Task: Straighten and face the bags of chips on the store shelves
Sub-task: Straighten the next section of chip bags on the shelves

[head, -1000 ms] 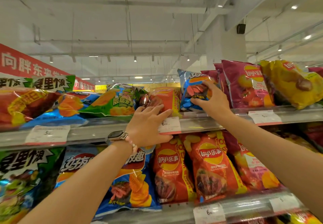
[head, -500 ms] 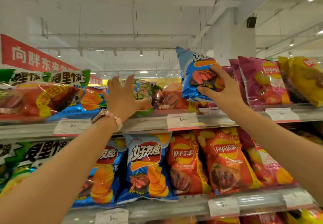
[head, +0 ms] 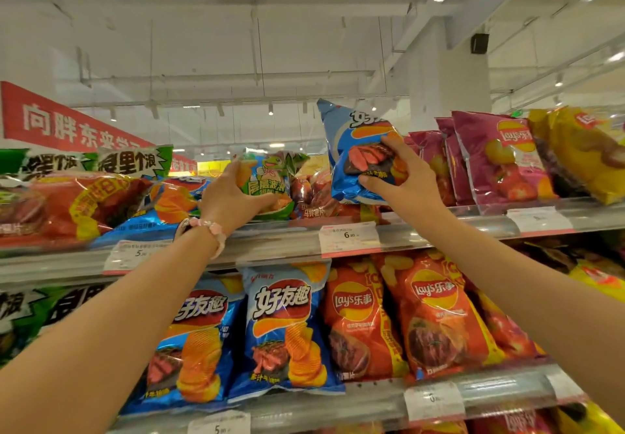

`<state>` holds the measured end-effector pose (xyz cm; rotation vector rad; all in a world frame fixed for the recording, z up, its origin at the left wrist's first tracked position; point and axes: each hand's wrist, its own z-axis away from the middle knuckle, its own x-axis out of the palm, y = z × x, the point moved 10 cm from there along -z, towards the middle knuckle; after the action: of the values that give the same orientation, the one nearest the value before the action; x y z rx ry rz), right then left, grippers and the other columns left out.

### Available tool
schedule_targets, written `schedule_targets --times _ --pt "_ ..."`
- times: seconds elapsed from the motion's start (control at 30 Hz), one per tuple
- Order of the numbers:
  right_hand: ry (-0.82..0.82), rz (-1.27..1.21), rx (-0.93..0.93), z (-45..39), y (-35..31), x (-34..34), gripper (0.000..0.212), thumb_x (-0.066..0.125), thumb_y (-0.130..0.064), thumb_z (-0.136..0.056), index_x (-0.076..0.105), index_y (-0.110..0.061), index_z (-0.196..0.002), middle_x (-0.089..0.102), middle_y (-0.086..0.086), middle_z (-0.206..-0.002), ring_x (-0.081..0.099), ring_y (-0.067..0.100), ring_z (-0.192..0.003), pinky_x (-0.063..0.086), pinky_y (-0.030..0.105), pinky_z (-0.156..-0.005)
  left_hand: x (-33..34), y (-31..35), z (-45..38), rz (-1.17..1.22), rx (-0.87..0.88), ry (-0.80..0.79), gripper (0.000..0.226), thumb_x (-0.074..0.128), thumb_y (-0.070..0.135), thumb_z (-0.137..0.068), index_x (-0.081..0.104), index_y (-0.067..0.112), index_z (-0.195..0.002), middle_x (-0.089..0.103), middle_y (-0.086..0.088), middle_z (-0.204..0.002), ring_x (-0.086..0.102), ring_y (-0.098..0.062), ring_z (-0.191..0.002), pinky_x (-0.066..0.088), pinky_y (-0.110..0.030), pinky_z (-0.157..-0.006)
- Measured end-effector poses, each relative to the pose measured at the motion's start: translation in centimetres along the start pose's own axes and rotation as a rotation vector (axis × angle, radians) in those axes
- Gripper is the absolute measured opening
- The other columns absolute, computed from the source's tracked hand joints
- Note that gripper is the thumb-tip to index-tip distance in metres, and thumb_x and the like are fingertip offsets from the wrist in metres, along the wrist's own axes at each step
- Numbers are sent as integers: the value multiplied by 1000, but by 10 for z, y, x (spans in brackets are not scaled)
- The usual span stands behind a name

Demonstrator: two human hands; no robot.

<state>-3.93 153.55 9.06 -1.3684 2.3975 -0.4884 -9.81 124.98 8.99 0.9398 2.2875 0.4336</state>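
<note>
My right hand (head: 402, 180) grips a blue chip bag (head: 351, 142) and holds it upright above the top shelf (head: 422, 230), its top corner tilted left. My left hand (head: 230, 196) holds a green chip bag (head: 270, 180) that lies on the same shelf, thumb under it and fingers over its left edge. Red bags (head: 314, 196) lie flat between the two hands. Purple bags (head: 500, 159) stand upright to the right of the blue one.
Flat red and blue bags (head: 84, 203) lie at the top shelf's left, a yellow bag (head: 585, 149) at its right. The lower shelf (head: 372, 403) holds upright blue bags (head: 284, 332) and red bags (head: 436, 315). Price tags (head: 348, 239) line the shelf rails.
My left hand moved from the shelf edge up to the green bag and took hold of it. My right hand lifted the blue bag higher and more upright.
</note>
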Motion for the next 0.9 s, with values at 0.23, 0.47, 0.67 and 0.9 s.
schedule_targets --times 0.23,0.47,0.67,0.9 --pt "72 -24 24 -3 11 -11 69 78 -27 -76 45 -28 -137 54 -1 -130 54 14 -119 47 38 -102 -36 21 9 222 39 135 81 83 33 -70 42 15 -137 54 10 -108 56 -14 -101 48 -29 -87" --pt "29 1 7 -21 -5 20 73 80 -35 -71 46 -30 -136 56 -1 -129 56 16 -117 47 40 -100 -88 8 30 203 10 186 73 83 33 -69 44 26 -130 55 20 -104 57 -5 -92 49 -21 -80" --pt "-89 27 -36 -22 -42 92 71 75 -46 -74 46 -29 -136 57 -6 -125 55 14 -114 46 38 -100 -128 -16 54 262 -43 227 94 83 44 -55 43 23 -137 60 11 -119 60 -4 -99 48 -12 -69" --pt "-162 215 37 -19 -52 158 75 71 -50 -76 42 -24 -140 59 5 -127 55 25 -117 48 44 -95 -157 -27 59 302 -5 260 77 83 27 -66 44 24 -132 56 23 -101 57 19 -77 44 0 -59"
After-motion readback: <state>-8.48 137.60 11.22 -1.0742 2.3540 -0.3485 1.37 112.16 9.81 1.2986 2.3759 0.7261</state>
